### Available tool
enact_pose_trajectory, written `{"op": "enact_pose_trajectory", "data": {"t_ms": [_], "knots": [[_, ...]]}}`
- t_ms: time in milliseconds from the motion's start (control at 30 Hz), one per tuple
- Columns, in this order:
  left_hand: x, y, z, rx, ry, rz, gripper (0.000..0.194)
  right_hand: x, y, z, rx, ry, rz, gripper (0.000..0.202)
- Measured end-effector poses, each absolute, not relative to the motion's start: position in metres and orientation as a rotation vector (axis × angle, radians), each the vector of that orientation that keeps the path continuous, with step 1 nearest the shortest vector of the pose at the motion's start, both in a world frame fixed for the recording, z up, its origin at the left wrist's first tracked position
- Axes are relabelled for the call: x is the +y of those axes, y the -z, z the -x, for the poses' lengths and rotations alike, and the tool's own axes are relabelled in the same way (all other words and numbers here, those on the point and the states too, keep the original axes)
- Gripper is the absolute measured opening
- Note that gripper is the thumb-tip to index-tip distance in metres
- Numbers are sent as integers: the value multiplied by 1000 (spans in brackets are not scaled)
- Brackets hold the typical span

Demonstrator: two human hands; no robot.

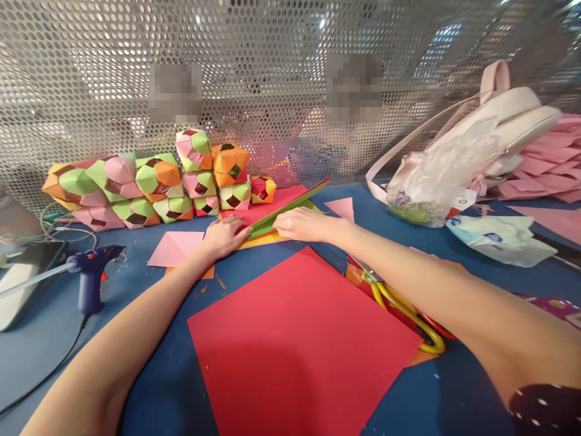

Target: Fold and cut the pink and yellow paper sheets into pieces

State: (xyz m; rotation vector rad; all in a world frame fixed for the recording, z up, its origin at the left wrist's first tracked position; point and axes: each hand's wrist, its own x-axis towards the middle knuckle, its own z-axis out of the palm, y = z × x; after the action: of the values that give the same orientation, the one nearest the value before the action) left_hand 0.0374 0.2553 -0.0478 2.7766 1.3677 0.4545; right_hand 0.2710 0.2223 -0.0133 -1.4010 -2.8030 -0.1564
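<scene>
Green sheet (264,226) is clamped in the right hand's (306,224) grip, far middle. Left hand (227,235) is laid palm-down on the paper just left, grip unclosed. The folded paper's far-right corner is raised off the counter (167,363). Far side is bounded by paper balls (197,184); near side is taken up by big red sheet (299,345). Scissors (411,315) are partly covered by right forearm. Far right, soft pack (499,237): blue label, text too small to be read.
</scene>
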Motion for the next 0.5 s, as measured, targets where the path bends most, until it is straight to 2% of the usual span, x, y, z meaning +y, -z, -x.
{"op": "enact_pose_trajectory", "data": {"t_ms": [200,500], "knots": [[254,47,-37,1381,-447,-2769,37,219,17,-267,-2727,122,1409,24],[258,50,-37,1415,-480,-2743,37,235,23,-281,-2604,-241,1384,17]]}}
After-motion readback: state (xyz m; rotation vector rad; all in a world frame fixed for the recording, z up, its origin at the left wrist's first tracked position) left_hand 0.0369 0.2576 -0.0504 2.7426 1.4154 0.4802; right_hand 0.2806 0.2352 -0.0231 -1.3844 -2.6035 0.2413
